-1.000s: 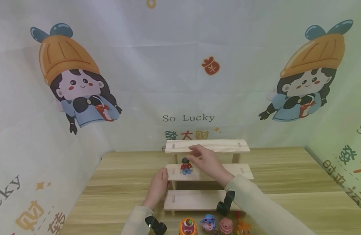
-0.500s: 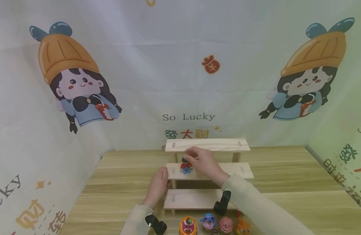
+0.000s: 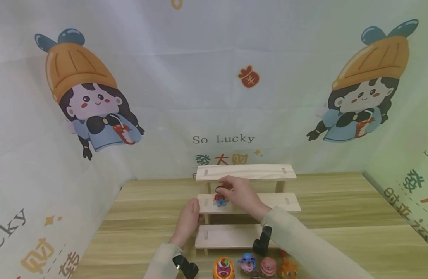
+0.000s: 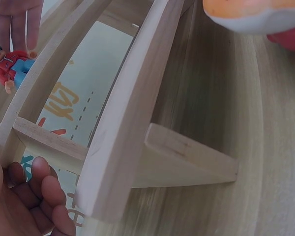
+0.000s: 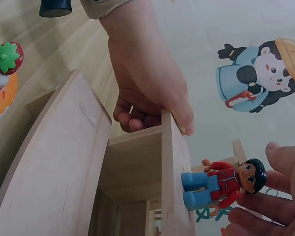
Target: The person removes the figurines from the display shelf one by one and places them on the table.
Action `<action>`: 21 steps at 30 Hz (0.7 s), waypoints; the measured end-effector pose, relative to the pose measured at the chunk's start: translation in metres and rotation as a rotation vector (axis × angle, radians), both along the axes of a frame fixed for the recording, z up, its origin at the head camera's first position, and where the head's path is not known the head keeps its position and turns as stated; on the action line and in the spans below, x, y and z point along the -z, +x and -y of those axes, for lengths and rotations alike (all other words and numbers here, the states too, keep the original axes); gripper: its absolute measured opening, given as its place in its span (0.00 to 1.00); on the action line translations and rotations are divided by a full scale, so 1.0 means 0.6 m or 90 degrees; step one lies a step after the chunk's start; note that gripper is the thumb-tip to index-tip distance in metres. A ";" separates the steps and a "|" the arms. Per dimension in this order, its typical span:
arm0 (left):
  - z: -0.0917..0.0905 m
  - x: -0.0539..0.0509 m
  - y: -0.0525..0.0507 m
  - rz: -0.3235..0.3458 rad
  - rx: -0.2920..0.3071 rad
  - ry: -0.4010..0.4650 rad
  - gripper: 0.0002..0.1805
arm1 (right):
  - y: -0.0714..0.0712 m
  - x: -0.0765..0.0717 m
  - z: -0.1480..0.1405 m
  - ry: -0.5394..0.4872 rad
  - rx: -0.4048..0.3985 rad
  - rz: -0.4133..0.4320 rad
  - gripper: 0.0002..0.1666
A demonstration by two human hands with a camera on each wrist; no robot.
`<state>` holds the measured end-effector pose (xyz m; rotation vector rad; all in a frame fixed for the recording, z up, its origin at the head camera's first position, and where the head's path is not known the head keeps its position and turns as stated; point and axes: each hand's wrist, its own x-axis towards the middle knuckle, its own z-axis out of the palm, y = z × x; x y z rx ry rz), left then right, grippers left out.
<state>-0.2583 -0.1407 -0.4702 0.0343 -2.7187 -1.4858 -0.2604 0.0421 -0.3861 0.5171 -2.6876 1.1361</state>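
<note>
A toy figure (image 5: 221, 184) with black hair, a red jacket and blue trousers stands on the middle tier, toward its left end. My right hand (image 3: 243, 195) is at the figure's head; in the right wrist view its thumb stays apart from the head, with the fingers extended behind and beside it. Whether those fingers touch the figure, I cannot tell. My left hand (image 3: 187, 221) grips the left end of the middle board of the wooden stepped shelf (image 3: 231, 237), thumb along the edge. Curled fingers (image 4: 46, 189) show beneath that board in the left wrist view.
In front of the shelf, on the wood-grain table (image 3: 137, 224), stand an orange toy (image 3: 223, 268), a blue toy (image 3: 247, 262), a pink toy (image 3: 268, 266) and an orange creature toy (image 3: 288, 268). A printed cloth (image 3: 175, 89) hangs behind and at both sides.
My right hand has moved slightly left and down to the figure's head, which it now partly covers in the head view. My left hand keeps its place on the shelf end.
</note>
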 end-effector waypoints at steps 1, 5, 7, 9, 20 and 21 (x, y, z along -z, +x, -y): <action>0.000 0.000 0.000 -0.002 0.000 -0.002 0.20 | -0.001 0.000 0.002 0.004 -0.001 0.000 0.16; 0.001 0.000 -0.001 -0.010 0.003 0.000 0.20 | -0.005 0.005 0.007 0.020 -0.004 -0.004 0.14; 0.001 0.001 -0.001 -0.014 0.005 0.003 0.20 | -0.007 0.008 0.008 0.024 -0.004 -0.008 0.13; 0.001 0.001 -0.001 -0.015 0.006 0.006 0.20 | -0.008 0.010 0.009 0.026 -0.003 -0.013 0.12; 0.000 0.002 -0.001 -0.013 0.006 0.006 0.20 | -0.004 0.012 0.009 0.010 0.006 -0.021 0.12; 0.000 0.003 -0.001 -0.015 0.007 0.005 0.20 | -0.003 0.012 0.010 0.006 0.008 -0.015 0.12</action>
